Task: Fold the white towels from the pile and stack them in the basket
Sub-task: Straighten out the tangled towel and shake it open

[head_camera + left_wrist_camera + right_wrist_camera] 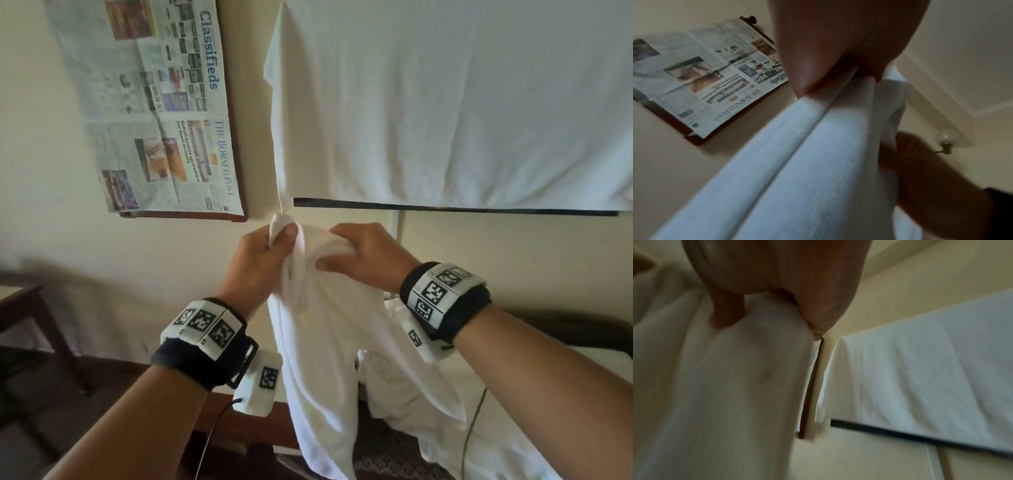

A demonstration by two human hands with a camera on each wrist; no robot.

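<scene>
A white towel hangs in the air in front of me, held up by both hands. My left hand grips its bunched top corner, thumb over the cloth. My right hand pinches the top edge just beside it. In the left wrist view the towel falls in long folds from my left hand. The right wrist view shows my right hand pinching the towel. More white towels lie heaped low behind the hanging one. No basket is in view.
A newspaper hangs on a wooden board on the wall at left. A large white cloth covers a dark-edged panel at upper right. A dark wooden table stands at far left. A wall lamp shows beyond.
</scene>
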